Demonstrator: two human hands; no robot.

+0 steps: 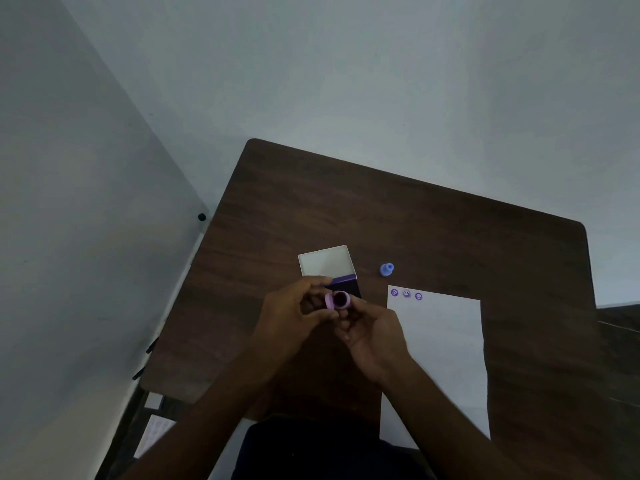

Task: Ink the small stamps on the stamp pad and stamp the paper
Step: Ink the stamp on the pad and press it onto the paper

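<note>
A small purple stamp (pixel 338 300) is held between both hands above the table, its dark round face turned up toward me. My left hand (pixel 294 315) pinches its left end and my right hand (pixel 375 336) holds its right side. Just behind them lies the stamp pad (pixel 348 285), dark with a purple edge, and its white lid (pixel 326 260) stands open behind it. The white paper (pixel 440 351) lies to the right, with three purple smiley prints (pixel 406 294) along its top left edge. A blue stamp (pixel 386 269) stands alone beyond the paper.
The dark wooden table (pixel 450 237) fills the middle, backed by pale walls. A sheet with faint round marks (pixel 154 433) lies low at the left, beside the table. A small black knob (pixel 201 216) sits on the left wall.
</note>
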